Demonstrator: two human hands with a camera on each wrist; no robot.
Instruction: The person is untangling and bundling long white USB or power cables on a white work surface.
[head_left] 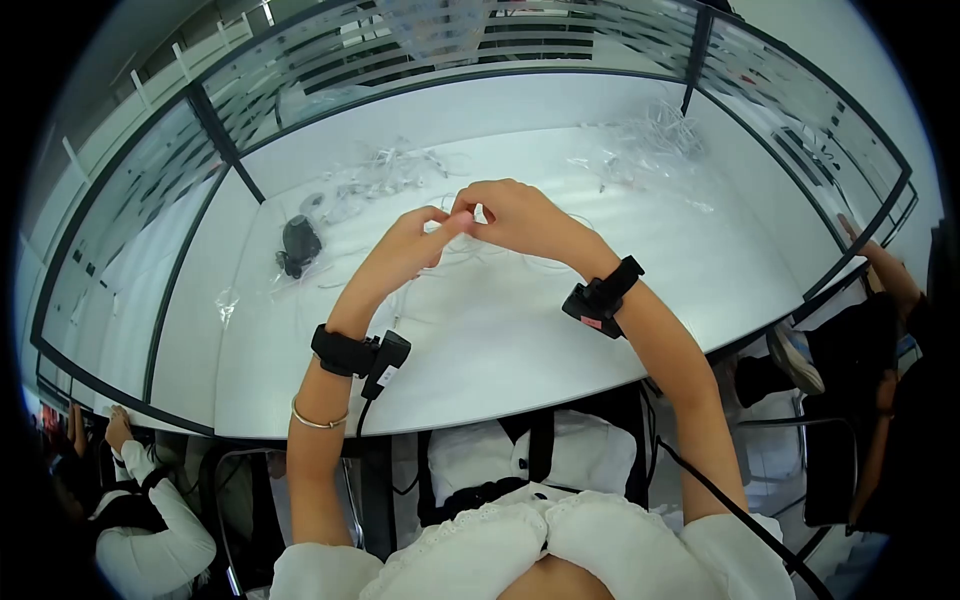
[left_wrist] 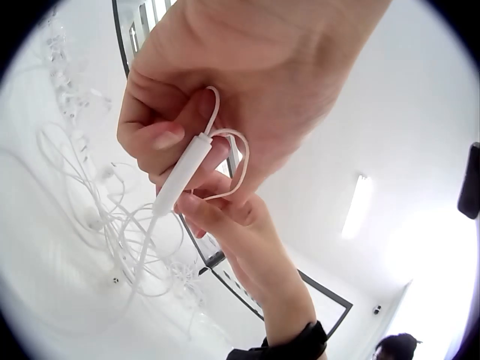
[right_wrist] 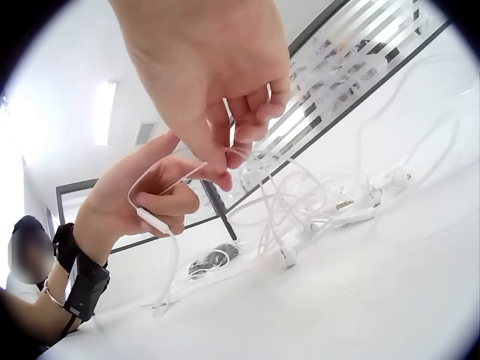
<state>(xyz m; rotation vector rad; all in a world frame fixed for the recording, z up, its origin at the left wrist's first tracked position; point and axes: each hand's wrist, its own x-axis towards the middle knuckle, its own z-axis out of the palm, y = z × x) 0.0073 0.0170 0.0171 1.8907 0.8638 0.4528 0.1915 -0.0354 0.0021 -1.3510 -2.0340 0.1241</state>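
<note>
My left hand [head_left: 405, 252] and right hand [head_left: 520, 215] meet above the white table, fingertips close together. In the left wrist view a white inline piece [left_wrist: 184, 174] of an earphone cable lies against the curled fingers of my left hand [left_wrist: 225, 90], its thin cord looping over them. My right hand [right_wrist: 217, 82] pinches the thin cord between thumb and index finger in the right wrist view. Below the hands a tangle of white earphone cables [right_wrist: 289, 202] with earbuds [right_wrist: 285, 257] lies on the table.
A black bundle [head_left: 300, 245] lies at the table's left. Clear plastic bags [head_left: 385, 170] are at the back left, and bagged white cables [head_left: 670, 135] at the back right. Framed glass panels [head_left: 450, 50] edge the table. Other people sit at both sides.
</note>
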